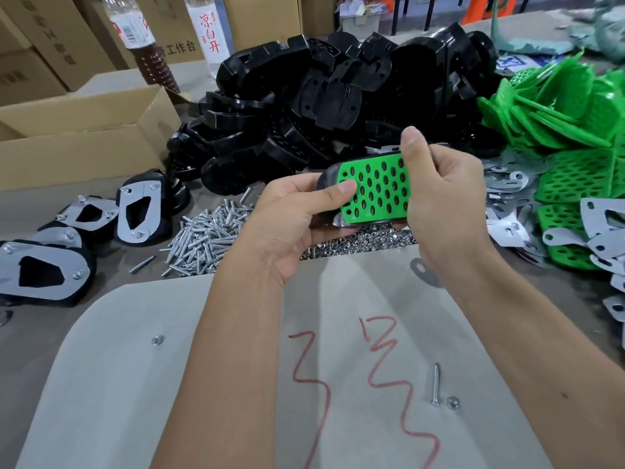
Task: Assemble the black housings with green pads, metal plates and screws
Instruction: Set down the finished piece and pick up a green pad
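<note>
Both hands hold one black housing with a perforated green pad fitted on its face, above the screw pile. My left hand grips its left end, thumb pressing on the pad. My right hand grips the right end, thumb over the top edge. A metal plate edge shows under the housing. Behind lies a heap of black housings. Green pads are piled at right, metal plates beside them. Screws and nuts lie in front of the heap.
Three finished assemblies with metal plates lie at left. A grey board with red marks covers the near table, carrying a loose screw and nuts. An open cardboard box and a bottle stand at back left.
</note>
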A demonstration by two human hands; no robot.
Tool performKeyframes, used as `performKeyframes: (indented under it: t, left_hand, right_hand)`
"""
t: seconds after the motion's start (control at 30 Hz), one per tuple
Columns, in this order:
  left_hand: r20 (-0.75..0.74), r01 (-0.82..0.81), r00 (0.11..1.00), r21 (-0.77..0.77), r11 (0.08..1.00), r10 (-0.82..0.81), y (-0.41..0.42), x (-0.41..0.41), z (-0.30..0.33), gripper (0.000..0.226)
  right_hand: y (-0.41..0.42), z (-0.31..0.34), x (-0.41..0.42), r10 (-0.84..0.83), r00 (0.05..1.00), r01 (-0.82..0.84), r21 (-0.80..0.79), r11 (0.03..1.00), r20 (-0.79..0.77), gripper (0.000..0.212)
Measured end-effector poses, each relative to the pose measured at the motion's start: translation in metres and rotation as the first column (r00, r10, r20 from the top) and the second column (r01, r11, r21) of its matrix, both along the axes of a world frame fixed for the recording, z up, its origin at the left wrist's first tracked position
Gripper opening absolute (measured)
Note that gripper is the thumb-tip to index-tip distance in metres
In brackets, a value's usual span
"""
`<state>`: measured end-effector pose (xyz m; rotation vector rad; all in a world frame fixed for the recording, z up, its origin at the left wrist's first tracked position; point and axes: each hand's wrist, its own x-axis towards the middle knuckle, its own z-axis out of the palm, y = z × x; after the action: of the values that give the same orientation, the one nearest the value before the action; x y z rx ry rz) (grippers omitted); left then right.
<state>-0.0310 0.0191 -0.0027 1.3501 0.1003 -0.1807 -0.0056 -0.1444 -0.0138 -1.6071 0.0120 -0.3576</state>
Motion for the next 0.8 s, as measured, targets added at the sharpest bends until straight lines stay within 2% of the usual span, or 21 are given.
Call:
performKeyframes:
  t: [0.07, 0.17, 0.27, 0.4, 0.53, 0.63, 0.8]
  left_hand:
    - [0.025, -0.017, 1.000, 0.008, 1.000, 0.017, -0.0014, 0.0003, 0.0006, 0.044]
    - [0.082, -0.050, 0.995, -0.004, 0.999, 0.050, -0.0036, 0.0001, 0.0016, 0.022]
    - [0.115, -0.080, 0.990, -0.017, 0.997, 0.082, -0.0080, -0.0005, 0.0040, 0.014]
    - [0.152, -0.081, 0.985, 0.004, 0.997, 0.079, -0.0097, -0.0026, 0.0048, 0.019]
    - [0.113, -0.005, 0.994, 0.016, 1.000, 0.003, -0.0077, -0.0040, 0.0029, 0.041]
    - [0.105, -0.005, 0.994, -0.008, 1.000, 0.006, -0.0091, -0.0029, 0.0027, 0.038]
    - [0.102, -0.003, 0.995, -0.084, 0.996, 0.012, -0.0036, -0.0012, 0.0019, 0.035]
  right_hand:
    - [0.0011, -0.0010, -0.0001, -0.001, 1.000, 0.001, 0.015, 1.000, 0.008, 0.072]
    - [0.0003, -0.0015, 0.0015, 0.001, 1.000, -0.002, 0.032, 0.999, 0.028, 0.077]
    - [-0.0018, 0.0002, 0.0001, -0.011, 0.998, 0.009, 0.034, 0.999, 0.062, 0.078]
    - [-0.0008, 0.0017, -0.0046, -0.075, 0.992, 0.070, 0.051, 0.996, 0.098, 0.065]
    - [-0.0029, 0.0002, -0.0040, -0.140, 0.988, 0.134, 0.075, 0.988, 0.068, 0.064]
    - [-0.0052, -0.0016, -0.0008, -0.111, 0.992, 0.107, 0.079, 0.991, 0.057, 0.060]
    - [-0.0031, -0.0055, 0.0017, -0.049, 0.996, 0.043, 0.072, 0.996, 0.074, 0.070]
